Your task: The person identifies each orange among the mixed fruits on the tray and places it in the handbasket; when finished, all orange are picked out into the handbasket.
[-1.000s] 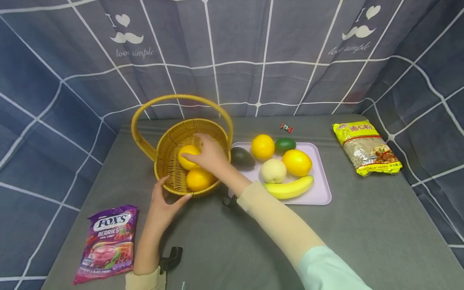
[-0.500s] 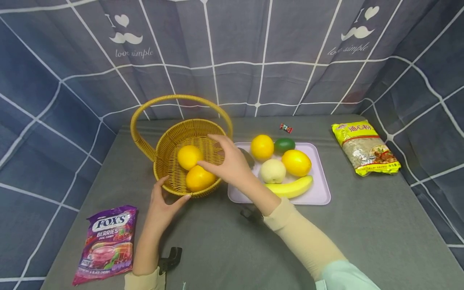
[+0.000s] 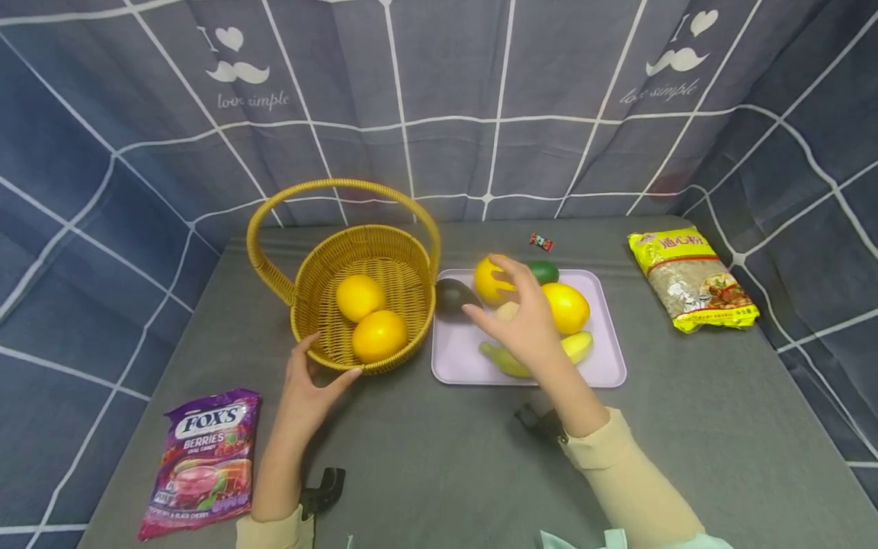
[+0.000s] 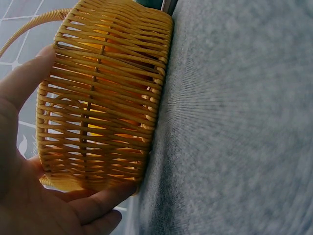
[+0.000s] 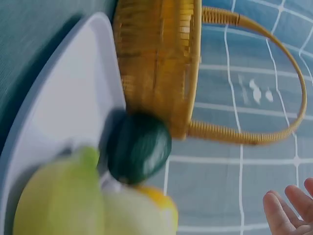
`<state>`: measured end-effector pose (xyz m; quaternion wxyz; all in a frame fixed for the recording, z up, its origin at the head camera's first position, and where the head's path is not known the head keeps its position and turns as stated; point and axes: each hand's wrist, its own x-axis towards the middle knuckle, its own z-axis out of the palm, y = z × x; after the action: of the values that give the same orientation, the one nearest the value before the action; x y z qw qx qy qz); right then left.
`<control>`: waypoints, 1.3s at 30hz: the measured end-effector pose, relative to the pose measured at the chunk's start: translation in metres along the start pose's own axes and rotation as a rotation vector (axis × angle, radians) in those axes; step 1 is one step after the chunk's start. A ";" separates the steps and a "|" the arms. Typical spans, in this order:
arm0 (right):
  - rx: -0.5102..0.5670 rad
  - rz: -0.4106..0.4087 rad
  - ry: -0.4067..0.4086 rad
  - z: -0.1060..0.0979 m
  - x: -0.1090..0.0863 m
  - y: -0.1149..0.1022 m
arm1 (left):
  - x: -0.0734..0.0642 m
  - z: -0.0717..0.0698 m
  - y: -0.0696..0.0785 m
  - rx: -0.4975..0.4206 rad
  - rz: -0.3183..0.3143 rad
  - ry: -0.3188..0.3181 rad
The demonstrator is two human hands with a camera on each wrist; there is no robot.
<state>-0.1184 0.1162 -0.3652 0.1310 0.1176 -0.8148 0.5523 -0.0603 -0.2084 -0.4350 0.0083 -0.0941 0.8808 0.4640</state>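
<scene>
A yellow wicker basket [image 3: 417, 335] with a tall handle holds two orange-yellow fruits, an orange [image 3: 360, 297] and another orange [image 3: 379, 336]. My left hand [image 3: 306, 393] grips its near side, thumb and fingers spread along the weave, as the left wrist view also shows. Over a pale purple tray [image 3: 456, 370] hovers my right hand [image 3: 528, 320], fingers spread and nothing held. Under or around it on the tray lie a dark avocado [image 3: 453, 299], an orange [image 3: 488, 284], a lemon [image 3: 566, 308], a green fruit [image 3: 544, 271], a banana [image 3: 578, 347] and a mostly hidden pale round fruit [image 3: 506, 311].
A purple candy bag [image 3: 202, 465] lies at the front left. At the right is a yellow pasta bag [image 3: 693, 278]. One small red wrapped sweet [image 3: 541, 242] lies behind the tray. A checked curtain [image 3: 446, 99] closes off the back and sides.
My right hand has left the oranges in the basket and moved right, across to above the tray, with nothing in it. My left hand and the basket have stayed in place.
</scene>
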 end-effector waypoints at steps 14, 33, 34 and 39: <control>-0.024 0.089 0.210 -0.058 -0.018 0.035 | 0.000 0.000 0.000 -0.009 0.010 -0.005; -0.243 0.325 0.123 -0.090 -0.028 0.096 | 0.000 -0.001 0.000 -0.011 0.012 -0.006; -0.253 0.334 0.102 -0.091 -0.028 0.098 | 0.000 -0.001 0.001 -0.011 0.010 -0.006; -0.291 0.382 -0.003 -0.092 -0.026 0.106 | -0.001 -0.001 0.001 -0.011 0.000 -0.015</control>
<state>-0.1226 0.2415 -0.4339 0.0384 -0.0577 -0.8934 0.4438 -0.0599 -0.2086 -0.4330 0.0142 -0.0906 0.8782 0.4694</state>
